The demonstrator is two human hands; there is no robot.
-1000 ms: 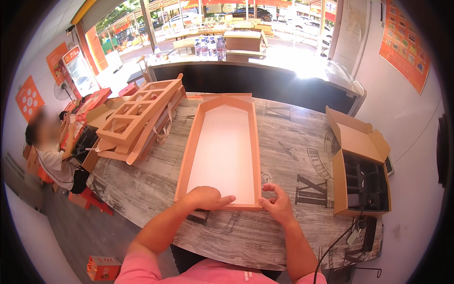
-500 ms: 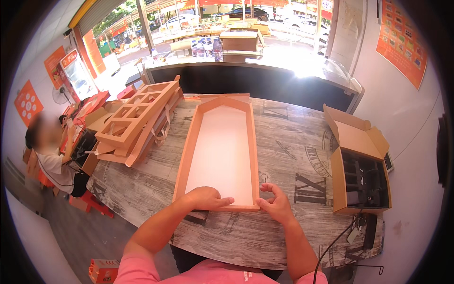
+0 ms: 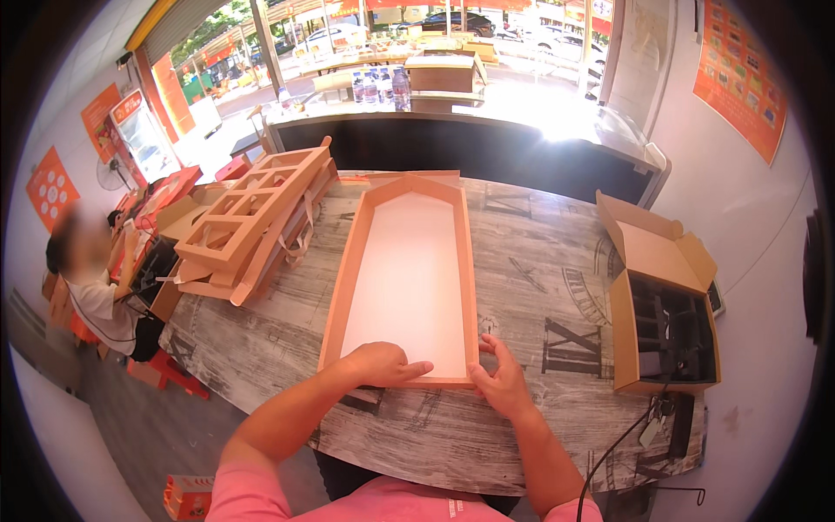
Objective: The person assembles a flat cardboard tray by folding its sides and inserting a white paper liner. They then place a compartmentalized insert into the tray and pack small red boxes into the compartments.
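Note:
A long, shallow cardboard box [image 3: 333, 326] with a white inner base and a pointed far end lies open on the table before me. My left hand [image 3: 383, 364] rests over its near wall at the left, the thumb stretched rightward along the inside; the other fingers are mostly hidden. At the near right corner, my right hand [image 3: 500, 374] has its thumb on the wall's edge and its fingers outside, along the right side. Both hands take hold of the box's walls.
A stack of cardboard frames with window cutouts [image 3: 252, 213] lies at the left of the grey wooden table [image 3: 539, 435]. At the right stands an open carton [image 3: 622, 335] holding black gear, with a cable and keys beside it. A person [image 3: 96, 287] sits at the far left.
My right hand has shifted slightly, its fingers straightening upward beside the right wall and its thumb pressing at the corner. The left hand stays nearly in place.

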